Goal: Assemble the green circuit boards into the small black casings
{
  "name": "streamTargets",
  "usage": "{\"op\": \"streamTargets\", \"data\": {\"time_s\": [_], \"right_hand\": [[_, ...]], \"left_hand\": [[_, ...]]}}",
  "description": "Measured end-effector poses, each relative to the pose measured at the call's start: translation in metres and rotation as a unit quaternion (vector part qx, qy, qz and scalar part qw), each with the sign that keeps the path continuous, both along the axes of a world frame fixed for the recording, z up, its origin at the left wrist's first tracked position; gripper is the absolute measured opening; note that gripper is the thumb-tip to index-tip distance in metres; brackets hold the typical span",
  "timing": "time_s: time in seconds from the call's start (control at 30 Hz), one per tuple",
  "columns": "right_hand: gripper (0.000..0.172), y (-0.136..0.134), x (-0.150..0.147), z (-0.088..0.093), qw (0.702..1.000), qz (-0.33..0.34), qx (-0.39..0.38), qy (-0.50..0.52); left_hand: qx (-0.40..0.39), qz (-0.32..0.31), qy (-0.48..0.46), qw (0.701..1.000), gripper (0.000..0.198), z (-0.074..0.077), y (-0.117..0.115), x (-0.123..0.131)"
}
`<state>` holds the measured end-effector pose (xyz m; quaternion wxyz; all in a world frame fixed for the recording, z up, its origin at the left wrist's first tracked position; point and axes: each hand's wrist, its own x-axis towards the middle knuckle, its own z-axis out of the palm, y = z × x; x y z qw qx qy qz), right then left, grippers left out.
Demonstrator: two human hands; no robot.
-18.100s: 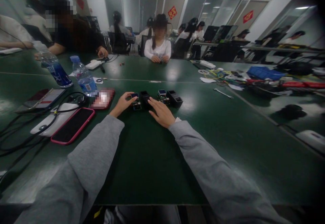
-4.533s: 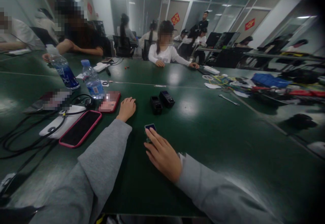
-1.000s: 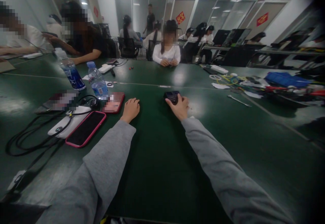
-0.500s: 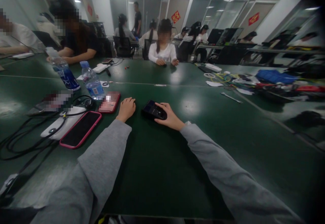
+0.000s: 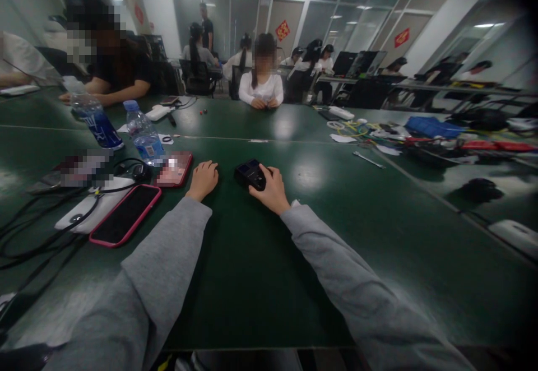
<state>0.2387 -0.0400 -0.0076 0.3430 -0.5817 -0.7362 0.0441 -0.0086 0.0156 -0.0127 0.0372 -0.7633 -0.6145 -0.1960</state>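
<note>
My right hand [image 5: 272, 189] grips the near end of a small black boxy device [image 5: 247, 172], thumb and fingers on its sides and top. Dark panels, perhaps a screen, show on the device's far part; its exact kind I cannot make out. My left hand [image 5: 203, 180] lies palm down on the green table [image 5: 235, 281] with its fingers stretched forward, holding nothing. Just left of it is a phone in a red case [image 5: 174, 169]. Closer to me lies a phone with a pink rim [image 5: 126, 215], its screen dark, partly over a white power bank-like block [image 5: 94, 205].
Two plastic bottles, one blue-labelled [image 5: 98, 124] and one blue-capped [image 5: 143, 135], stand at left among black cables [image 5: 25, 247]. A wrench [image 5: 369, 160] lies right of centre, before a heap of cables and a blue bundle [image 5: 435, 126]. A person [image 5: 261, 88] sits opposite.
The camera view has shifted slightly, moving most things left in the picture. My right hand has shifted its grip a little on the black device. My left hand stays flat.
</note>
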Motion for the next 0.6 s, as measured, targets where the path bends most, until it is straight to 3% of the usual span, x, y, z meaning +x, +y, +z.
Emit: {"op": "streamTargets", "data": {"time_s": [0.17, 0.27, 0.47, 0.6], "right_hand": [[0.081, 0.022, -0.013, 0.001, 0.983, -0.18, -0.015, 0.003], [0.08, 0.025, -0.019, 0.001, 0.976, -0.217, -0.011, -0.018], [0.056, 0.013, -0.02, 0.003, 0.983, -0.108, 0.074, -0.131], [0.053, 0.009, -0.024, 0.005, 0.987, 0.003, 0.083, -0.139]], "left_hand": [[-0.009, -0.01, -0.013, 1.0, 0.044, -0.002, 0.003, -0.001], [-0.012, -0.017, -0.031, 0.999, 0.045, -0.004, 0.006, -0.002], [-0.003, -0.033, -0.064, 0.997, 0.043, -0.008, 0.008, -0.004], [0.025, -0.056, -0.12, 0.991, 0.041, -0.004, 0.006, -0.002]]}}
